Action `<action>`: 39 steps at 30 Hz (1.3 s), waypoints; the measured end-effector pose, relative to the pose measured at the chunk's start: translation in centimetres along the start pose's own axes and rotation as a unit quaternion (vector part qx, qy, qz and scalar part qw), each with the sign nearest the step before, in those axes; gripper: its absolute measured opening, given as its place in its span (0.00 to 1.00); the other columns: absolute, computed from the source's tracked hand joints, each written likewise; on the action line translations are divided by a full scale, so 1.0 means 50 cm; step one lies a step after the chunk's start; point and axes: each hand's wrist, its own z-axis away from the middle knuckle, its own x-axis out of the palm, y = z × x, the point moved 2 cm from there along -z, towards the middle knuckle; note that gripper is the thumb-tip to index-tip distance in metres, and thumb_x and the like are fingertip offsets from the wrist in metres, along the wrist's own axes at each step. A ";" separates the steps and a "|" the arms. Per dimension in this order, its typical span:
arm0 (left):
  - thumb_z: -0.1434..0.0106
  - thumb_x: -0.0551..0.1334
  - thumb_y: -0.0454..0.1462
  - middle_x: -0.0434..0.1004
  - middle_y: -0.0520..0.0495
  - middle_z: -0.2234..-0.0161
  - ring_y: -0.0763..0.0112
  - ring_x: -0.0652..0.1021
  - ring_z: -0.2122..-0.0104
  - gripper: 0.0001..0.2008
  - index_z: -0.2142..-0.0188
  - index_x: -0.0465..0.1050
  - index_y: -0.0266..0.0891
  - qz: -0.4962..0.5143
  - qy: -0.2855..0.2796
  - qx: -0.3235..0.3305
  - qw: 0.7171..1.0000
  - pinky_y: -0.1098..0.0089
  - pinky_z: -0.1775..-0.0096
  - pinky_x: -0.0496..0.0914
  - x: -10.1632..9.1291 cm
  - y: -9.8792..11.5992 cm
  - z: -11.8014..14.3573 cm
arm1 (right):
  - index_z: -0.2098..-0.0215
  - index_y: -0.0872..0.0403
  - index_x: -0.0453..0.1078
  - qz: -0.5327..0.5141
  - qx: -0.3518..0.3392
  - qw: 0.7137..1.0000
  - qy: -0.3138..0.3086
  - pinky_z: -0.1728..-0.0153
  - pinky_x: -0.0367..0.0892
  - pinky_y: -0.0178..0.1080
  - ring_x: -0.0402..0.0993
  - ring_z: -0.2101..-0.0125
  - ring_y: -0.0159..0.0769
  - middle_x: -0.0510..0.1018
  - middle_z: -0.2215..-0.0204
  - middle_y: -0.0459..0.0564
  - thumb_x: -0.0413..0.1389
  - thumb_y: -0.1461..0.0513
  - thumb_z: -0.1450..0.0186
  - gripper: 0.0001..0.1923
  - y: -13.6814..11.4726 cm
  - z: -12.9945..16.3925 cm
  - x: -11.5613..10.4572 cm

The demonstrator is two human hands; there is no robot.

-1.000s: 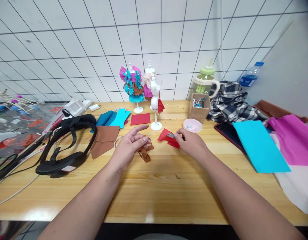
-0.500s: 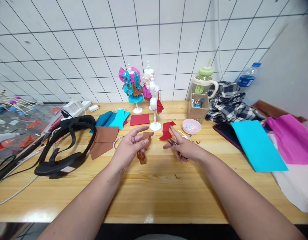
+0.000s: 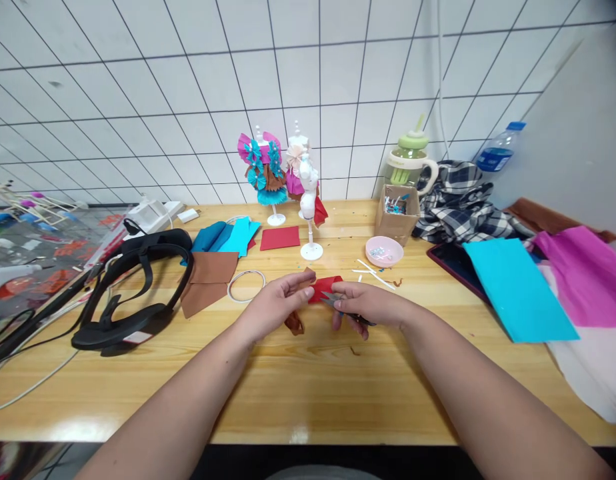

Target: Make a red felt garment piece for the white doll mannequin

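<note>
Both hands meet low over the wooden surface (image 3: 308, 387): left hand (image 3: 275, 308) pinches a brown paper piece (image 3: 294, 323) and the red paper piece (image 3: 324, 288), right hand (image 3: 364, 305) grips small scissors (image 3: 333, 300) at it. Beyond, one dressed mannequin (image 3: 264, 168) stands finished; the white mannequin (image 3: 309, 193) looks barely clothed.

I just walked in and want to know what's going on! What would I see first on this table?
First, the two hands meeting in the middle of the wooden table: the left hand pinches a brown paper piece, and the right hand holds small scissors against a red paper piece. Behind them, by the tiled wall, stand little mannequins in bright paper dresses. At the right lies a big blue sheet.
</note>
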 end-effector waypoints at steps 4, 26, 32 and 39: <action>0.49 0.71 0.43 0.79 0.41 0.53 0.60 0.80 0.59 0.24 0.53 0.75 0.39 -0.058 0.074 0.094 0.991 0.65 0.60 0.74 -0.006 0.003 -0.010 | 0.41 0.48 0.59 -0.022 -0.031 0.998 -0.040 0.88 0.58 0.25 0.62 0.87 0.23 0.78 0.73 0.43 0.52 0.58 0.33 0.22 -0.001 0.004 0.000; 0.47 0.69 0.39 0.74 0.43 0.46 0.61 0.75 0.50 0.26 0.48 0.73 0.43 0.019 0.039 0.105 0.994 0.67 0.53 0.69 -0.018 0.018 -0.002 | 0.59 0.52 0.74 0.174 -0.018 0.984 0.042 0.85 0.61 0.25 0.68 0.71 0.31 0.74 0.66 0.48 0.58 0.52 0.39 0.15 -0.007 0.021 -0.042; 0.42 0.65 0.39 0.63 0.46 0.36 0.78 0.74 0.70 0.27 0.42 0.69 0.47 0.124 0.026 0.114 0.985 0.73 0.66 0.70 -0.020 0.019 0.001 | 0.61 0.52 0.68 0.138 -0.117 0.946 0.267 0.84 0.57 0.30 0.57 0.82 0.27 0.62 0.79 0.41 0.49 0.47 0.34 0.19 -0.019 0.014 -0.045; 0.43 0.65 0.39 0.66 0.44 0.39 0.77 0.74 0.73 0.34 0.37 0.61 0.51 0.022 0.024 0.125 0.992 0.73 0.70 0.71 0.000 0.028 0.015 | 0.70 0.53 0.70 0.273 -0.154 0.921 0.233 0.71 0.56 0.34 0.60 0.77 0.30 0.64 0.80 0.42 0.37 0.49 0.28 0.27 -0.025 0.011 0.010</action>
